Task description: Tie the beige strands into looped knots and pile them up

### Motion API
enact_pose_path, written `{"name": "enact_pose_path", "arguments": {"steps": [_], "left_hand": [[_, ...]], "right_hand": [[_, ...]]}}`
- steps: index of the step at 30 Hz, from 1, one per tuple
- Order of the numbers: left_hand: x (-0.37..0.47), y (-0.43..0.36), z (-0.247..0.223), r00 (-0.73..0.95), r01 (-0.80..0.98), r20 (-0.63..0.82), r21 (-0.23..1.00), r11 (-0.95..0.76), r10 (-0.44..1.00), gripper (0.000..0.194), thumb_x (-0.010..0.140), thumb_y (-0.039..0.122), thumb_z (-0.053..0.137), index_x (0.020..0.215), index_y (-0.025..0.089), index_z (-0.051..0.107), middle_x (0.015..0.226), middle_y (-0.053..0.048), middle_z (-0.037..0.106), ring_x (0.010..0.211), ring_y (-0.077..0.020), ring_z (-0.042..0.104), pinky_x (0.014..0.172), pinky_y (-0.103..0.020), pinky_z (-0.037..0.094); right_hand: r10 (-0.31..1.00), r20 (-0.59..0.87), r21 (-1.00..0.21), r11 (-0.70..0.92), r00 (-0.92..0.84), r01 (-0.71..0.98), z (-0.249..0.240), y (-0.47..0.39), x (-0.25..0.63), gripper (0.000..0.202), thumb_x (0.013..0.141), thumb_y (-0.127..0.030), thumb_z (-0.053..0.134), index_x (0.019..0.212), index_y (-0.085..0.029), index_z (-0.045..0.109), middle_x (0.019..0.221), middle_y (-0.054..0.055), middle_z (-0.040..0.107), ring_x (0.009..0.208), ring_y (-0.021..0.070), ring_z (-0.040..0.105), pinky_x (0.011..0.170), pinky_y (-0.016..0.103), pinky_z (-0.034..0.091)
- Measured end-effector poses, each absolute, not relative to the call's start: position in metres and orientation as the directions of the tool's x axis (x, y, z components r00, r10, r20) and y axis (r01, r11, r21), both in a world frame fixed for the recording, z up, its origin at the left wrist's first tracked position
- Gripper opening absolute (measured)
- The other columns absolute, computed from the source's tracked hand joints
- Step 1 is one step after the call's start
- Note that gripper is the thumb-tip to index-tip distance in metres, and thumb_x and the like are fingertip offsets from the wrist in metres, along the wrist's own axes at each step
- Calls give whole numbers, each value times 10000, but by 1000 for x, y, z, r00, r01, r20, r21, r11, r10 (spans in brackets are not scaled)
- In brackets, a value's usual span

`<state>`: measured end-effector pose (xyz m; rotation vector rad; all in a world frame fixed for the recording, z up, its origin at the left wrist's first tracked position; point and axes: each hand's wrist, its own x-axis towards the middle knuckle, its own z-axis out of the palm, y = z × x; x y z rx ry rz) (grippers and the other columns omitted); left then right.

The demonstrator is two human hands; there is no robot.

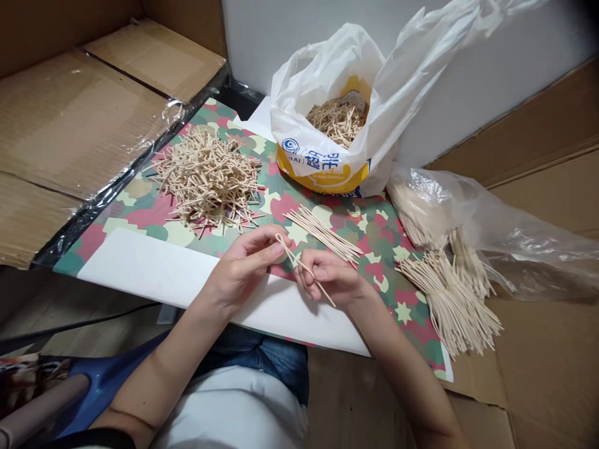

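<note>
A thin, pale, rattan-like stick (291, 253) is bent into a narrow loop between my two hands. My left hand (246, 260) pinches it beside the looped end, thumb on top. The fingers of my right hand (331, 274) are closed on the crossing lengths, and one end sticks out down to the right. Just beyond my hands lies a small row of straight sticks (322, 234) on the camouflage-patterned board (388, 231). Farther left on the board is a big heap of looped sticks (210, 178).
Behind the board's middle stands an open white plastic bag (407, 81) holding many short pale pieces (339, 121). Tied bundles of straight sticks (449, 299) lie at the right edge, beside a clear plastic bag (515, 218). Cardboard (70, 125) borders the left side.
</note>
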<state>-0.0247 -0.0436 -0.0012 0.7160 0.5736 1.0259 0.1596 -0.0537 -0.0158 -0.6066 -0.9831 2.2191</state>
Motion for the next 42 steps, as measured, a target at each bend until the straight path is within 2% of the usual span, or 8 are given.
{"name": "enact_pose_path", "arguments": {"steps": [5, 13, 19, 28, 35, 42], "left_hand": [[-25, -44, 0, 424, -554, -119, 750, 361, 898, 133, 682, 246, 732, 741, 157, 654, 805, -11, 532, 707, -99, 504, 592, -175, 491], [-26, -44, -2, 418, -558, -116, 749, 356, 901, 129, 698, 248, 719, 759, 154, 656, 795, -8, 530, 713, -100, 498, 596, -176, 489], [-25, -44, -3, 556, -502, -49, 776, 383, 830, 92, 743, 229, 680, 728, 141, 661, 762, -27, 541, 739, -127, 535, 672, -229, 482], [-23, -45, -5, 627, -482, -15, 777, 404, 779, 75, 770, 198, 651, 741, 129, 645, 744, -36, 570, 750, -143, 561, 722, -251, 466], [-22, -48, -3, 589, -501, -15, 777, 380, 808, 54, 832, 202, 588, 816, 152, 602, 797, -18, 553, 790, -122, 548, 730, -219, 458], [-22, -50, -2, 539, -492, -30, 800, 344, 842, 48, 838, 218, 571, 828, 171, 571, 841, -23, 541, 841, -144, 524, 738, -235, 455]], "right_hand": [[749, -110, -767, -482, -653, -423, -11, -51, 164, 75, 745, -218, 622, 728, -155, 587, 526, -21, 584, 514, 94, 517, 539, 218, 361], [720, -76, -767, -485, -690, -421, -2, -50, 167, 123, 714, -245, 655, 696, -159, 569, 534, -26, 587, 490, 91, 508, 502, 211, 352], [842, -89, -813, -370, -533, -450, 1, -50, 167, 65, 749, -216, 613, 713, -177, 574, 543, -22, 605, 517, 103, 511, 537, 227, 370], [853, -156, -837, -381, -498, -392, -6, -55, 156, 115, 791, -261, 603, 742, -184, 534, 566, -32, 600, 546, 95, 501, 576, 226, 379], [888, -186, -904, -323, -420, -281, -7, -56, 154, 150, 790, -313, 596, 751, -193, 516, 570, -37, 579, 557, 108, 500, 558, 230, 365], [910, -155, -927, -268, -384, -262, -7, -56, 154, 128, 810, -288, 581, 754, -192, 518, 600, -31, 595, 570, 107, 524, 567, 229, 381]]}}
